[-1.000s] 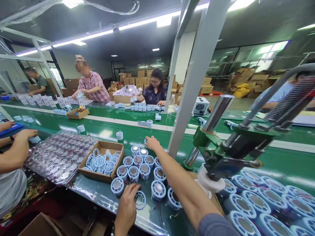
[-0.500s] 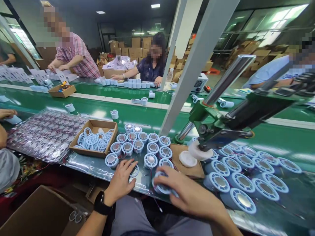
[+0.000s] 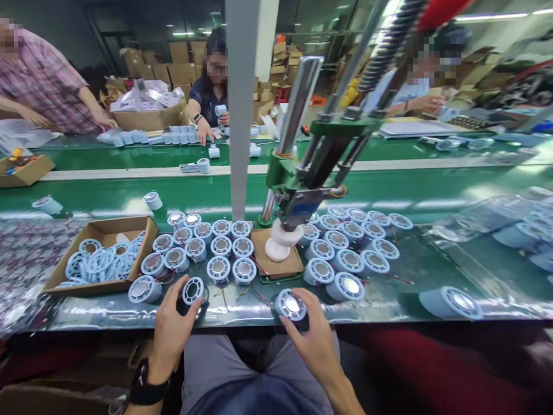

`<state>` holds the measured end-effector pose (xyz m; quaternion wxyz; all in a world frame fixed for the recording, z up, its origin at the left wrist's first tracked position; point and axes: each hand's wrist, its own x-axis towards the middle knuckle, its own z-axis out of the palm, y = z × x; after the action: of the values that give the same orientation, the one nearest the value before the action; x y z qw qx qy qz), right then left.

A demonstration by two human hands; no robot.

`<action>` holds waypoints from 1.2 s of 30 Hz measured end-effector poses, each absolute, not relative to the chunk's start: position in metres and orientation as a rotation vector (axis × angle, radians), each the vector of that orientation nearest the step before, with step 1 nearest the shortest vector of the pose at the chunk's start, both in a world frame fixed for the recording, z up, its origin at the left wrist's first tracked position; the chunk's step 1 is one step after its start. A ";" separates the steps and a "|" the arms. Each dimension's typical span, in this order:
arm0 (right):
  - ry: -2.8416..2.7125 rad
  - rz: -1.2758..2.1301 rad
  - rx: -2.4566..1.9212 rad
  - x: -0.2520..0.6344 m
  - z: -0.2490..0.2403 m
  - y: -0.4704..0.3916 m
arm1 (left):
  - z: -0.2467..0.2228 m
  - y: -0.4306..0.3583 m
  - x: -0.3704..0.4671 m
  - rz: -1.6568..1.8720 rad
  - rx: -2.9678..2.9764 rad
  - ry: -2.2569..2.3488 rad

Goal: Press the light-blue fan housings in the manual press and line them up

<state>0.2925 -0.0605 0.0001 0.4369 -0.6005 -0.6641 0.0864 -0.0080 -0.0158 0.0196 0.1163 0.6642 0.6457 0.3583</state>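
My left hand point(image 3: 175, 323) pinches a light-blue plastic ring point(image 3: 193, 281) between thumb and fingers, close above the bench near its front edge. The ring's middle looks dark. My right hand point(image 3: 314, 340) has thumb and fingers around a light-blue round housing point(image 3: 291, 305) with a silver disc in its slotted top face. This housing is at the bench edge, in front of the press's white round head point(image 3: 287, 233). Under that head, a white round pad point(image 3: 277, 250) rests on a brown board point(image 3: 285, 268). Similar housings point(image 3: 218, 268) with thin wires stand left of the press.
More housings point(image 3: 349, 260) stand right of the press, and one point(image 3: 451, 302) lies tilted farther right. A cardboard box point(image 3: 144, 245) of blue rings is at left. Behind the press post point(image 3: 298, 109) runs a green conveyor point(image 3: 99, 193). Co-workers point(image 3: 211, 86) sit or stand across it.
The view has swung to the right. My left hand, earlier spread over the ring, now grips it. My right hand still has a housing, now with its top face showing clearly.
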 end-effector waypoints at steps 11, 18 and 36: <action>-1.499 0.406 -1.343 0.268 -0.027 -0.050 | 0.055 -0.018 0.126 0.752 2.378 1.087; -1.507 0.447 -1.315 0.268 -0.032 -0.049 | 0.056 -0.017 0.129 0.702 2.259 1.152; -1.965 0.482 -1.355 0.295 -0.005 -0.054 | 0.029 -0.031 0.143 0.810 1.865 1.317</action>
<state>0.2950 -0.0539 -0.0053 0.3461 -0.5221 -0.7570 0.1859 0.1425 -0.0309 0.0285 0.3516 0.7207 0.5088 0.3131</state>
